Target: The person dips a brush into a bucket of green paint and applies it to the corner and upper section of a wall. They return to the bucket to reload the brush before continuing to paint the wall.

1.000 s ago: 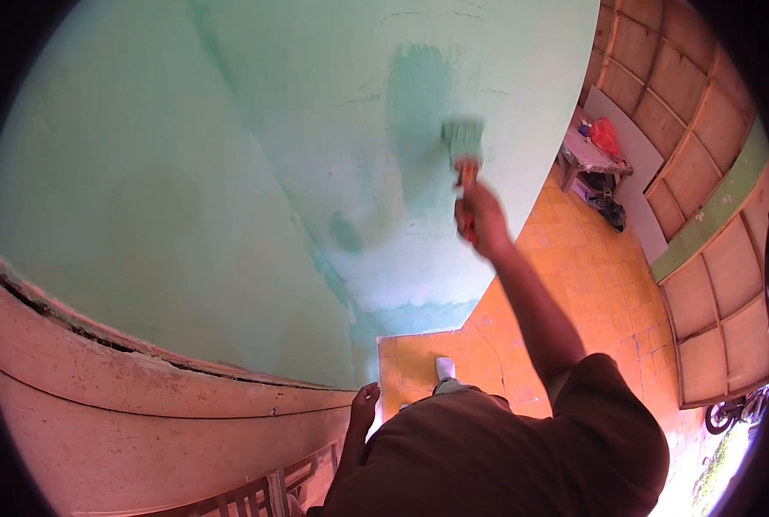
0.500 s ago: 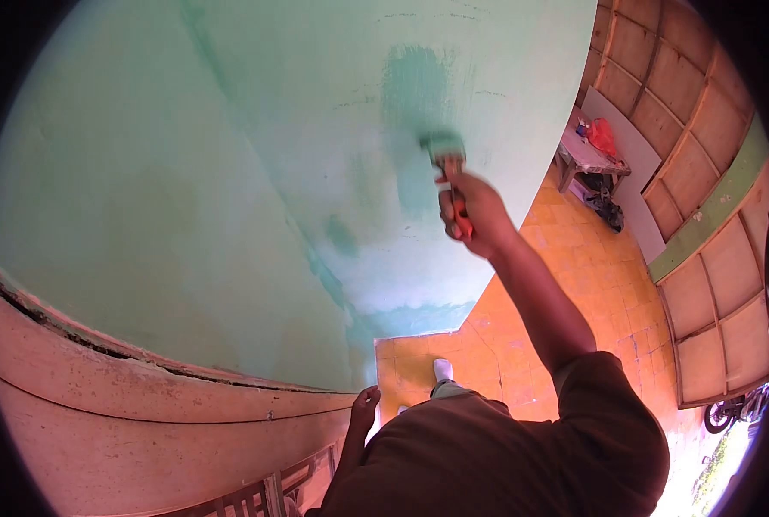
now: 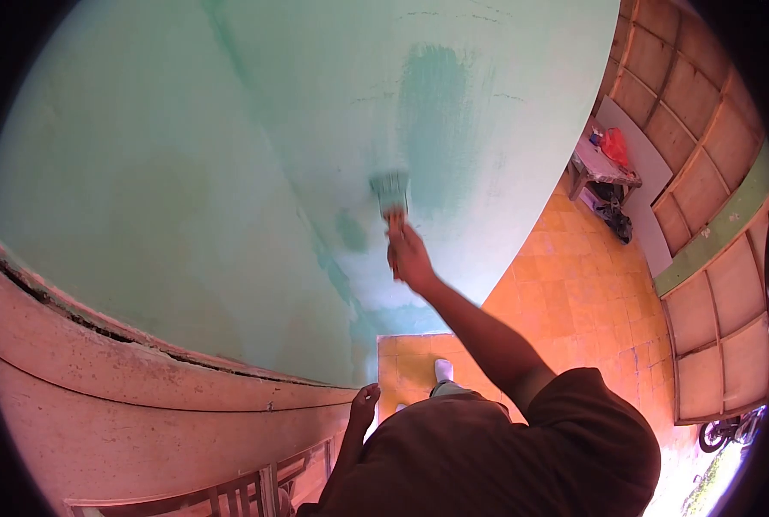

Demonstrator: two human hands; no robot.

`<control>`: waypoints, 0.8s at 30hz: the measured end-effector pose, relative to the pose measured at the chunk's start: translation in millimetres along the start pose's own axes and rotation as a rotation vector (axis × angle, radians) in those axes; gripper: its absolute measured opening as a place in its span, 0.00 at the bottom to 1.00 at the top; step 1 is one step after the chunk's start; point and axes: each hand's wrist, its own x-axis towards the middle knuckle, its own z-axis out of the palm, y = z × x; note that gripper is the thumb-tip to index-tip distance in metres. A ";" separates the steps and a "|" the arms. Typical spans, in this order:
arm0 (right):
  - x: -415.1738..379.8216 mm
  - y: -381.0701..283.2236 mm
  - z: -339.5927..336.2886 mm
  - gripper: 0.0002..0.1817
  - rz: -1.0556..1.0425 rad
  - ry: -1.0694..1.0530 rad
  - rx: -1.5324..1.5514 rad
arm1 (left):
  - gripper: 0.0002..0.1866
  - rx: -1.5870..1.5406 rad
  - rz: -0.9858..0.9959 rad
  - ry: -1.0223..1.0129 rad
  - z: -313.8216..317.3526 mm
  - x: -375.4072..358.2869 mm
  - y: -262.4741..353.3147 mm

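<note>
My right hand (image 3: 411,258) is wrapped round the handle of a wide paintbrush (image 3: 390,191). Its bristles, slightly blurred, lie against the pale green wall (image 3: 178,233). Beside the brush, up and to the right, is a darker green painted patch (image 3: 434,103); a smaller dark patch (image 3: 351,231) shows below and left of it. Low beside my body, near the wall's lower corner, my left hand (image 3: 365,399) hangs with loosely bent fingers and nothing visible in them.
A cracked pinkish ledge (image 3: 143,379) runs along the lower left. Orange floor tiles (image 3: 565,284) spread to the right. Further back stands a small table (image 3: 604,164) with a red plastic bag (image 3: 614,146) on it and a black bag (image 3: 614,222) below. A panelled wall (image 3: 712,207) curves along the right.
My right hand has carried the paintbrush left and downward across the wall, away from the dark patch. The left hand stays nearly where it was. The view has shifted slightly.
</note>
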 end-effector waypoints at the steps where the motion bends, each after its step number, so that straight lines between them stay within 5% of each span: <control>1: -7.1 42.2 -5.3 0.16 0.125 0.037 0.045 | 0.19 -0.001 -0.004 -0.001 0.1 -0.9 1.0; 4: -31.2 98.4 -17.7 0.15 0.639 0.160 0.202 | 0.19 0.030 0.024 -0.001 -2.0 -2.0 0.0; 7: -29.1 90.0 -23.3 0.16 0.785 0.208 0.427 | 0.19 -0.007 0.014 0.015 -3.8 0.9 -12.0; 12: 11.5 -68.1 1.4 0.16 0.442 -0.116 0.484 | 0.20 0.040 -0.037 0.009 -2.7 -6.5 -10.3; 17: 17.0 -192.4 25.2 0.17 -0.396 -0.103 -0.056 | 0.19 0.054 -0.033 0.027 -3.0 -11.8 -4.1; 20: 37.2 -186.2 19.2 0.17 -0.365 -0.103 0.021 | 0.18 0.083 0.004 0.042 -5.3 -11.5 -14.8; 24: 39.1 -71.4 3.7 0.15 -0.270 -0.024 -0.119 | 0.20 0.008 -0.065 0.063 -4.7 -16.5 -7.7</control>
